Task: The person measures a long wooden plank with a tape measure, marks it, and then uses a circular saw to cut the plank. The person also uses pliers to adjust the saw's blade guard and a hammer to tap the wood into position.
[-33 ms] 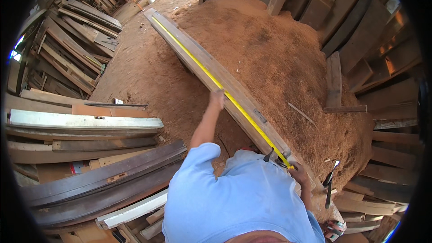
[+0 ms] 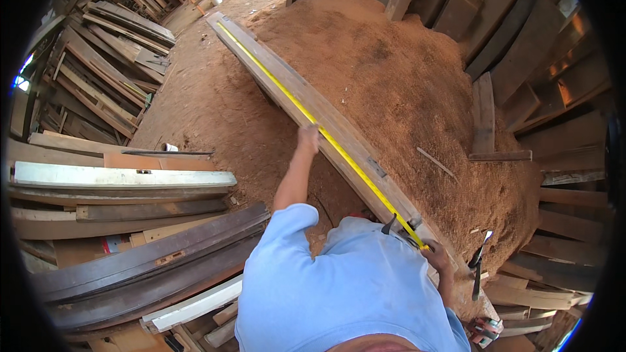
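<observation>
A long wooden board (image 2: 355,132) runs diagonally from the upper left to the lower right. Along its top lies the extended yellow blade of a tape measure (image 2: 365,181). My left hand (image 2: 308,138) is closed at the board's near edge, beside the blade. Its fingertips touch the blade's side, and what they may hold is too small to make out. At the blade's near end, my right hand (image 2: 438,257) grips the tape measure, whose body is mostly hidden. A dark clamp-like piece (image 2: 389,224) stands by the board close to my waist.
Reddish sawdust (image 2: 404,85) is heaped beyond the board. Planks (image 2: 117,58) are stacked at the left, with a white beam (image 2: 124,176) and a dark beam (image 2: 163,261) nearer. A black-handled tool (image 2: 479,262) and a red power tool (image 2: 484,331) are at the lower right.
My left hand has shifted slightly left and toward the far end along the board's edge. My right hand has moved barely, staying at the blade's near end.
</observation>
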The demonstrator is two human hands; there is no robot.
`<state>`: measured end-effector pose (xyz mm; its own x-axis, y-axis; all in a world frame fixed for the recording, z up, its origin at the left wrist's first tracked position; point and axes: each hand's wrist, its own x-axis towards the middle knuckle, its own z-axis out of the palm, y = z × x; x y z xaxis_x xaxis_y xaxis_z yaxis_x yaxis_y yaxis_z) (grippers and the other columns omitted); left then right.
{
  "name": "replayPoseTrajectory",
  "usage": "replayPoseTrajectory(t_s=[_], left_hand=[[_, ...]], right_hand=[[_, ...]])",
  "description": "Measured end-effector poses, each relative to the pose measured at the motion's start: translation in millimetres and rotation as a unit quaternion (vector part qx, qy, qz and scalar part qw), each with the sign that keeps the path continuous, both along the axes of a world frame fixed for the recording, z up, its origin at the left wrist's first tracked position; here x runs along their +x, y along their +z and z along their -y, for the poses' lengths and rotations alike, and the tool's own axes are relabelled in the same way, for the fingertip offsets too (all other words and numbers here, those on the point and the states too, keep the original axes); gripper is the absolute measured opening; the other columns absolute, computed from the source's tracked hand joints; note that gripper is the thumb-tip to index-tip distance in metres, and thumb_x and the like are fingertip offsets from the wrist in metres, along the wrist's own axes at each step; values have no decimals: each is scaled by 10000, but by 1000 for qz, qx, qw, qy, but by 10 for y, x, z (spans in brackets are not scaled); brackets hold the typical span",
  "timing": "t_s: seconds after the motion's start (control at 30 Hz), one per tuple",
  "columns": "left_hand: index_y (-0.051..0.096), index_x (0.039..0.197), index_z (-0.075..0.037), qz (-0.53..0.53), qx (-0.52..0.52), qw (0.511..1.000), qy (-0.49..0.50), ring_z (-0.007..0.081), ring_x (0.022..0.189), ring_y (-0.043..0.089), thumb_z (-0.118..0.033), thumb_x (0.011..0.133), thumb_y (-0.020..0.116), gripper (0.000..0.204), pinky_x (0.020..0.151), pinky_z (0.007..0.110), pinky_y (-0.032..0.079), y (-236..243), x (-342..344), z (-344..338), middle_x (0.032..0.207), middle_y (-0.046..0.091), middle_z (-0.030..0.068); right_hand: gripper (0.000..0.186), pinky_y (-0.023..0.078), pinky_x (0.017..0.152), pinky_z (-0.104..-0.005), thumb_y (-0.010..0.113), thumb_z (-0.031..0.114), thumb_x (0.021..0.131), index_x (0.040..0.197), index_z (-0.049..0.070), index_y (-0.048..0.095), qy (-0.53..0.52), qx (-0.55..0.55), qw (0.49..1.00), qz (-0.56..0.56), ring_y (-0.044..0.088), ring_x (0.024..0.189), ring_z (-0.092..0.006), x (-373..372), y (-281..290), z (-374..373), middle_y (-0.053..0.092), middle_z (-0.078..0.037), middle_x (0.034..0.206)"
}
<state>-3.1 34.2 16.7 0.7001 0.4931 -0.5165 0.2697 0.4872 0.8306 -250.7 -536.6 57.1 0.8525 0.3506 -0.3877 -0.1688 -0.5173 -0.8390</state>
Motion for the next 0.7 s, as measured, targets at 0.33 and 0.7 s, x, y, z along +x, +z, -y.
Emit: replayPoseTrajectory(t_s=[0.33,0.7], left_hand=[[607,1072,-29,12,22,1000,17,248,777,675,-81,999,536,114,649,396,572,-90,280,-522,916,674,111],[621,1072,-8,6,-29,994,-103,237,840,706,-166,1010,588,173,681,389,612,-308,-375,672,978,690,116]], right_hand=[[396,516,863,-345,718,189,802,1135,-23,702,8,-39,998,-53,682,971,-233,-79,16,-202,725,-163,1038],[449,485,995,-408,704,270,865,1232,13,669,83,-74,994,14,647,1138,-351,971,31,-1537,683,-211,1205]])
